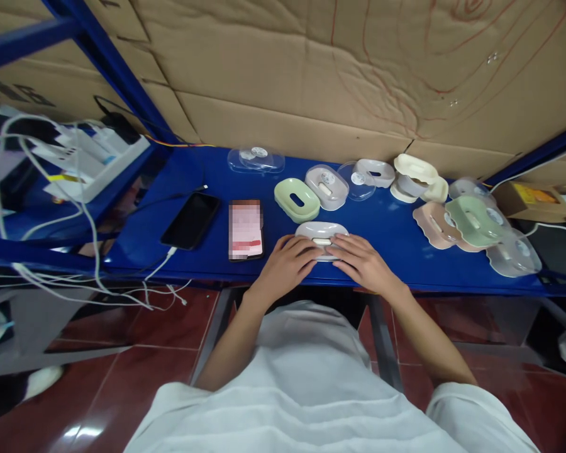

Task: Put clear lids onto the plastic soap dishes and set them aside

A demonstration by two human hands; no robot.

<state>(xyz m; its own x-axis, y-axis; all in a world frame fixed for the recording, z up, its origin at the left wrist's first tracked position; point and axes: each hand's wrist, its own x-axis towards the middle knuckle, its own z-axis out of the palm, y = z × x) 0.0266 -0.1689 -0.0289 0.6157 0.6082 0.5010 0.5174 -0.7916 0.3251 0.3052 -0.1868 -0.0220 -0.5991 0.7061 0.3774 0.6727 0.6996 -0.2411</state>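
**Two hands grip a pale oval dish**

The pale oval dish (321,229) sits on the blue table (382,242), near its front edge. The left hand (290,259) grips its nine o'clock end and the right hand (362,259) its three o'clock end, fingers bent over the rim. From the dish, a green dish (308,202) lies close at eleven o'clock, a lilac dish (332,200) at twelve, a lit phone (246,226) at nine.

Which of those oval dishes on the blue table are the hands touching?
The pale grey dish between the left hand and right hand, at the front of the table. The others, even the light green dish behind it, lie untouched.
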